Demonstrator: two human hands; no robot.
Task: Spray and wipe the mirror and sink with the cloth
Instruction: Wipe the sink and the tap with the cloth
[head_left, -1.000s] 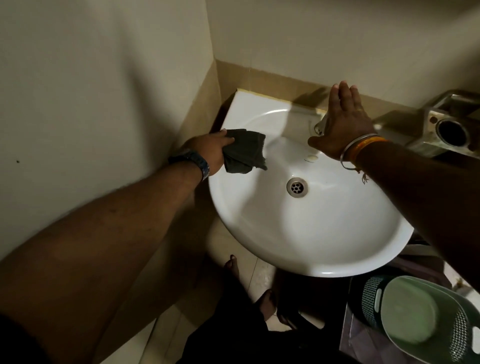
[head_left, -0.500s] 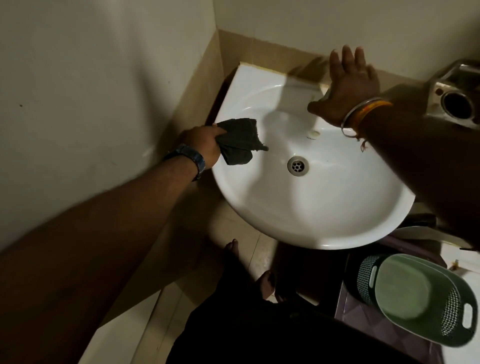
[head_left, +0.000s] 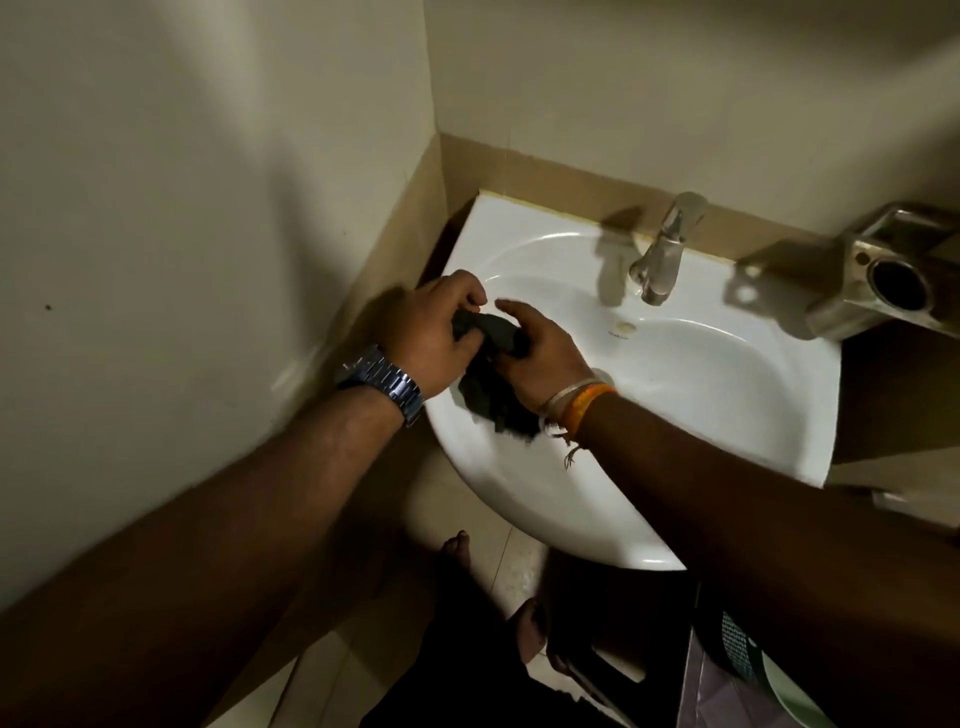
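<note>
1. While both hands meet over the sink's (head_left: 717, 395) left side, the cloth (head_left: 493, 384) is bunched between them, dark and crumpled, its lower end hanging onto the basin wall near the left rim.
2. Left hand (head_left: 431, 332): fingers curled tight on the cloth's upper end, knuckles just inside the left rim, close to the side wall (head_left: 182, 234). Watch (head_left: 384, 382) on that wrist sits over the rim edge.
3. Right hand (head_left: 540, 358): closed on the cloth from the right, thumb pointing toward the left hand, the two hands nearly touching. Bands (head_left: 582, 402) on the wrist, a thread end dangling into the basin.
4. Right forearm crosses the basin's front rim diagonally and covers the drain area.
5. Tap (head_left: 662, 254) stands at the back edge, spout aimed into the bowl, well apart from the hands. Overflow hole (head_left: 623, 328) lies between tap and right hand.
6. Open room: the basin's right half and back are bare; the left side is tight, sink set in a corner with little gap to the wall.
7. Metal fixture (head_left: 883, 280) is at the sink's back right corner, just beside it.
8. Bare toes (head_left: 457, 543) on floor tiles below the front rim; basket (head_left: 743, 660) at lower right, mostly hidden.
</note>
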